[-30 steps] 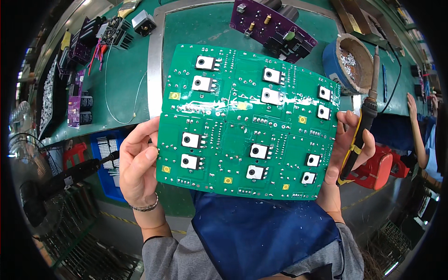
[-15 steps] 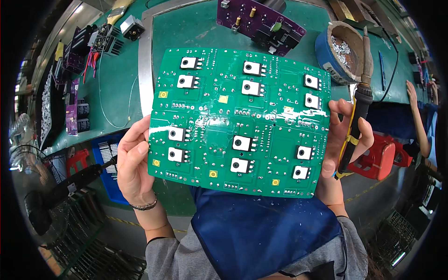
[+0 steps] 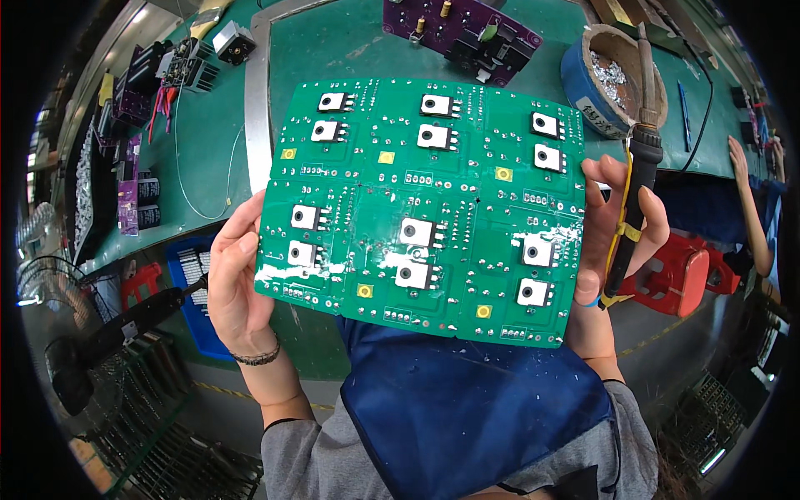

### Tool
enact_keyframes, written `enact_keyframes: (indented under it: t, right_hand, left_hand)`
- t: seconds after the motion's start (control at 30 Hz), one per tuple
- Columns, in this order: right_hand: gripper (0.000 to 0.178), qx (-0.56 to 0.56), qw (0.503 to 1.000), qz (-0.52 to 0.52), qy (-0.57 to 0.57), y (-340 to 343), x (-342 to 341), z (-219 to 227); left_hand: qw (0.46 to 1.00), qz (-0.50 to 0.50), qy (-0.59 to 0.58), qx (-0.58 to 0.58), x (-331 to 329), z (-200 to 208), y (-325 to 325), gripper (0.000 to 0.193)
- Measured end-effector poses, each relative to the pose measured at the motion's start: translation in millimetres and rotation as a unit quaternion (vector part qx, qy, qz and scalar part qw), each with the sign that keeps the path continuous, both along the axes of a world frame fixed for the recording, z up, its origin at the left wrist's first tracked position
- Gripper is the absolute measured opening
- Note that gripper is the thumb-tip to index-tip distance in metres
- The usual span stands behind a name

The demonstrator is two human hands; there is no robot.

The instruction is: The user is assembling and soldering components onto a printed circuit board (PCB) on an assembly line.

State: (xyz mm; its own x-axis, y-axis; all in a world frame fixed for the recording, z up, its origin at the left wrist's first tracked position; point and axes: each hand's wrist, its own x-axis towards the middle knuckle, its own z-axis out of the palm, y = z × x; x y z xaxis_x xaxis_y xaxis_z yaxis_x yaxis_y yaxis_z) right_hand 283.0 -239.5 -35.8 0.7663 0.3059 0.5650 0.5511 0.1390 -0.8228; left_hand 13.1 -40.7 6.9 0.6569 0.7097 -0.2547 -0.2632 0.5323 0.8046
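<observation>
A large green circuit board (image 3: 500, 218) is held up, tilted, over the bench edge and my lap. Rows of black-and-silver three-legged transistors (image 3: 417, 232) lie on its face, among solder joints and small yellow squares. My left hand (image 3: 237, 287) pinches the board's left edge, thumb in front, the other fingers partly behind. On the right edge, my right hand (image 3: 598, 246) grips the board too, and also keeps hold of a black-handled soldering iron (image 3: 642, 171). The iron's tip points up and away, past a blue-sided round pot (image 3: 587, 87) with solder scraps in it.
A purple circuit board (image 3: 462, 37) with tall parts stands on the green bench (image 3: 333, 50). More purple boards (image 3: 129, 187) and a heatsink assembly are at left. A blue tray (image 3: 204, 321) sits below left. At right are a red stool (image 3: 679, 279) and another person's arm (image 3: 750, 208).
Both hands have shifted the green board slightly up and left, and its tilt has changed, moving the glare across its face. The iron has moved slightly with my right hand.
</observation>
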Motion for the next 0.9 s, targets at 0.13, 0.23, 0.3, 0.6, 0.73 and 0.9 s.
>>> enact_keyframes:
  t: [0.13,0.23,0.3,0.6,0.73,0.9]
  right_hand:
    - [0.053,-0.005,1.000,-0.004,-0.004,1.3,-0.9,-0.4]
    - [0.053,-0.009,1.000,-0.006,-0.006,2.2,0.3,-1.7]
    - [0.052,-0.012,1.000,-0.007,-0.008,2.5,1.4,-2.0]
    - [0.050,-0.022,0.999,-0.015,-0.018,5.8,-3.1,0.0]
    - [0.049,-0.025,0.999,-0.006,-0.019,10.4,-3.6,-6.8]
    - [0.048,-0.029,0.999,0.011,-0.018,25.8,-12.7,-23.3]
  left_hand:
    - [1.000,0.006,0.003,-0.024,-3.2,-2.2,0.5,0.051]
    - [0.999,0.008,0.003,-0.033,-4.6,-2.9,0.3,0.051]
    - [0.999,0.006,0.001,-0.035,-4.2,-2.5,0.2,0.052]
    - [0.999,0.017,0.016,-0.036,-2.4,-2.5,3.8,0.050]
    - [0.994,-0.003,0.086,0.074,-1.4,-0.5,23.4,0.046]
    - [0.957,-0.012,0.206,0.204,14.7,-1.4,57.5,0.035]
